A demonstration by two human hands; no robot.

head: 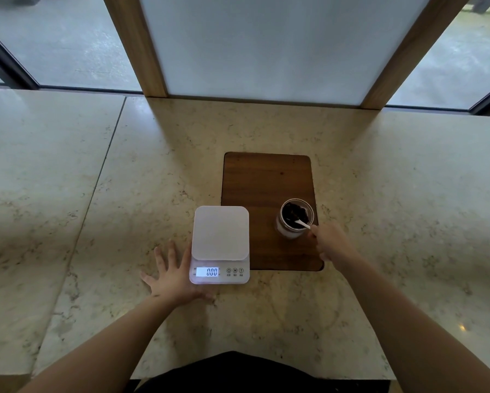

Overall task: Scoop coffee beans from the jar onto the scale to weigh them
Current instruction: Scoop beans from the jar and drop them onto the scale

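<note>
A white digital scale (pixel 220 236) stands on the marble counter, its lit display reading 0.00 and its platform bare. A glass jar (pixel 294 219) of dark coffee beans stands open on the wooden board's near right part. A white spoon (pixel 302 223) leans inside the jar, its handle sticking out toward me. My right hand (pixel 330 245) pinches the end of that handle at the jar's near right rim. My left hand (pixel 172 276) lies flat on the counter with fingers spread, touching the scale's left side.
A dark wooden board (pixel 263 180) lies on the counter (pixel 96 222), partly under the scale's right edge. A wood-framed white panel (pixel 260 46) rises at the counter's far edge, with windows on both sides.
</note>
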